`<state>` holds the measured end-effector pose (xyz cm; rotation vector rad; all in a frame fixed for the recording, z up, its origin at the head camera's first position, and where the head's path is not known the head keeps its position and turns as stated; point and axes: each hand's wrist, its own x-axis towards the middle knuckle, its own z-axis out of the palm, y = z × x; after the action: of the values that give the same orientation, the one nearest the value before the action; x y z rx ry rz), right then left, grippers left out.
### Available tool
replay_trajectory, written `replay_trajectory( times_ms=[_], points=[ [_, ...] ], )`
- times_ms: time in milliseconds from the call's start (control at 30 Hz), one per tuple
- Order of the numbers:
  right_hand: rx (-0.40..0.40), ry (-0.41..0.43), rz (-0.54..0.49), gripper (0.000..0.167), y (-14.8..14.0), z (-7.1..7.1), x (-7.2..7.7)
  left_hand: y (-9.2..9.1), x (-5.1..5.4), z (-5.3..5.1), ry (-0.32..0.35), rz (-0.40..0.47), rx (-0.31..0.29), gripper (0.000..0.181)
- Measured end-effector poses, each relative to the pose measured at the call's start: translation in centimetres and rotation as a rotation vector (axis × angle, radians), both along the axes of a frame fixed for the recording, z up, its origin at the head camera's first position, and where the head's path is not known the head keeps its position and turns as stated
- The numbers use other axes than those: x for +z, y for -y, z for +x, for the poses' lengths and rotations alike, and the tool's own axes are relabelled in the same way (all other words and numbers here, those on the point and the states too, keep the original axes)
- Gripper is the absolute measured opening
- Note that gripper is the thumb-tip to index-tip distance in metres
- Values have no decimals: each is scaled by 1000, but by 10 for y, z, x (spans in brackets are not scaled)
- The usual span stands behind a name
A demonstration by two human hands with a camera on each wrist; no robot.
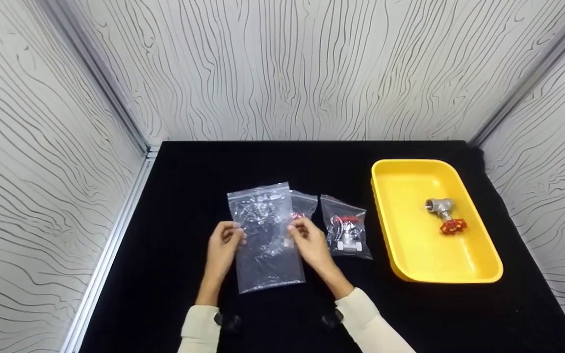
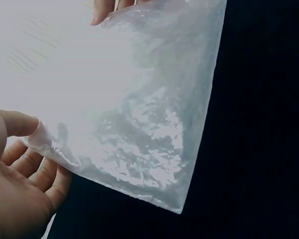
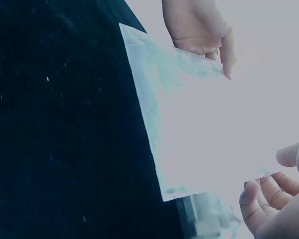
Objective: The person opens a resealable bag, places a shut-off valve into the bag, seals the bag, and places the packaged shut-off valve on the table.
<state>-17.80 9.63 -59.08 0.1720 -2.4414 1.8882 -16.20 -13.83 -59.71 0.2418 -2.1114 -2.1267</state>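
A clear zip-lock bag (image 1: 269, 264) spans the space between both hands, held flat above the black cloth with its seal strip at the far end. My left hand (image 1: 222, 249) pinches its left edge between thumb and fingers. On the opposite edge, my right hand (image 1: 312, 245) pinches the plastic the same way. Nothing shows inside this bag. Partly hidden behind it is another clear bag (image 1: 306, 202) with something red in it. Glare washes out much of the held bag (image 2: 144, 129) in both wrist views.
Just right of my right hand lies a zip-lock bag (image 1: 329, 215) containing a red-handled valve (image 1: 349, 235). Farther right stands a yellow tray (image 1: 400, 245), where a metal valve with a red handwheel (image 1: 443, 211) lies. Patterned panels (image 1: 282, 73) wall in the black-covered table.
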Motion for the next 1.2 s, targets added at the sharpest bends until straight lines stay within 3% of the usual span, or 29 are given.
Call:
replay_trajectory(
  times_ms=[367, 733, 1200],
  points=[
    [-85, 0, -50, 15, -34, 3, 6, -31, 3, -6, -39, 1, -108, 15],
    [-162, -38, -102, 12, -65, 12, 8, -60, 8, -8, -81, -35, -170, 19],
    [-201, -25, -101, 13, -86, 22, 13, -73, 18, -12, -186, -110, -189, 11]
  ],
)
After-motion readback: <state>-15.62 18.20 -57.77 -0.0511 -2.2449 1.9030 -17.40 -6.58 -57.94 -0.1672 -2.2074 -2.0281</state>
